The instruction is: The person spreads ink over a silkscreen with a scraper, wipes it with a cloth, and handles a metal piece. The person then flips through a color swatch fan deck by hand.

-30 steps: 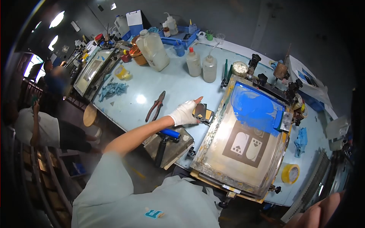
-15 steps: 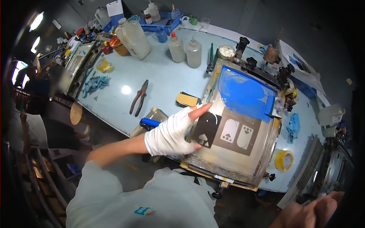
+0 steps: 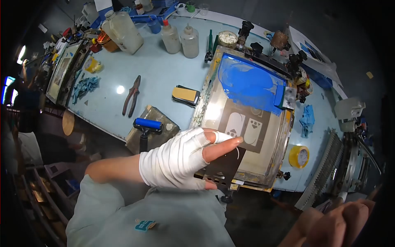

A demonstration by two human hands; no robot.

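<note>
My left hand point(image 3: 181, 158), in a white fingerless-tipped glove, is closed on a thin black panel point(image 3: 227, 165) with a pale curved line and small cut-out or printed marks. It holds the panel tilted over the near edge of a screen-printing frame point(image 3: 269, 175). On the screen mesh lie blue ink point(image 3: 247, 80) and stencil shapes point(image 3: 252, 131) of rounded panels. My bare right hand point(image 3: 335, 224) is at the lower right corner, its fingers curled; whatever may be in them is hidden.
Left of the frame are a blue roller point(image 3: 148, 124) on a grubby block, a yellow-topped pad point(image 3: 184, 94) and pliers point(image 3: 131, 96). Squeeze bottles point(image 3: 190, 41) and a large jug point(image 3: 122, 33) stand behind. Yellow tape point(image 3: 299, 157) and a blue cloth point(image 3: 307, 120) lie right.
My left hand has drawn the black panel toward my body, from over the screen to its near edge. The view has shifted a little. My right hand stays curled at the lower right.
</note>
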